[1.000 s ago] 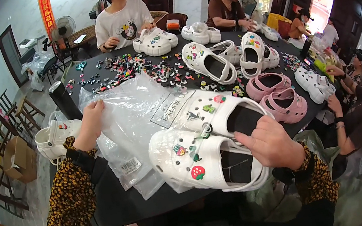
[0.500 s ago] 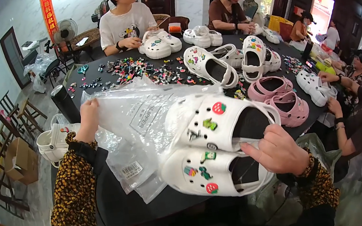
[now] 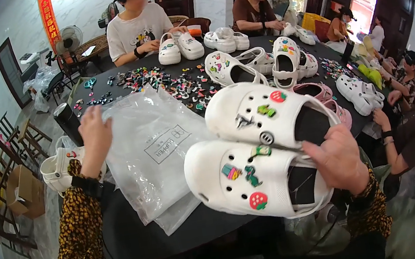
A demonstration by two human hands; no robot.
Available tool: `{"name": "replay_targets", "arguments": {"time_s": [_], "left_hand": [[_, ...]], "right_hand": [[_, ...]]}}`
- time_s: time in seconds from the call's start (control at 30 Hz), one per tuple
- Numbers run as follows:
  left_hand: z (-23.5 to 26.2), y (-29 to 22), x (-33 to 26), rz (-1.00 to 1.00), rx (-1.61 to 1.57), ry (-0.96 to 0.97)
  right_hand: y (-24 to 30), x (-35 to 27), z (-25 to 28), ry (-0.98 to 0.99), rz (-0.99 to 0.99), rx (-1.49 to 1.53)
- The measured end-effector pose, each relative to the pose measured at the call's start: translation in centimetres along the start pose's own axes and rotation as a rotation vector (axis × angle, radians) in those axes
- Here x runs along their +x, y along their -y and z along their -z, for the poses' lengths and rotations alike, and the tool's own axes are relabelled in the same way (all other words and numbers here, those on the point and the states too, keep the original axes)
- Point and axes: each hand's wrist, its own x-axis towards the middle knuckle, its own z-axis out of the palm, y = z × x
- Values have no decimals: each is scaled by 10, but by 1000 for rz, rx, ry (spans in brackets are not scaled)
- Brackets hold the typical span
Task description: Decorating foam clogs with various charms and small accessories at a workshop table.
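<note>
Above the black table [image 3: 128, 245], the pair of white shoes [image 3: 274, 173] is held by the backs in the right hand [image 3: 338, 158], and its toes, covered by the clear bag [image 3: 151, 165] a second ago, are now bare. The bag has been let go by the left hand [image 3: 96, 138], and it is now left flat on the table.

Red banner [image 3: 48, 16], fan [image 3: 69, 40], wooden stool [image 3: 29, 125], cardboard box [image 3: 25, 193]
</note>
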Motion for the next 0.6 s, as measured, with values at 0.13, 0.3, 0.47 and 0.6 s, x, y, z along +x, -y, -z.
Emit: {"name": "replay_targets", "arguments": {"time_s": [0.13, 0.3, 0.47, 0.6], "left_hand": [[27, -58, -41, -369, -472, 404], [73, -93, -99, -860, -326, 694], [76, -69, -101, -677, -529, 996], [92, -77, -100, -448, -807, 940]], "right_hand": [[-4, 14, -3, -78, -75, 20], [2, 37, -26, -159, -91, 63], [11, 57, -64, -224, -131, 228], [24, 68, -102, -240, -223, 349]]}}
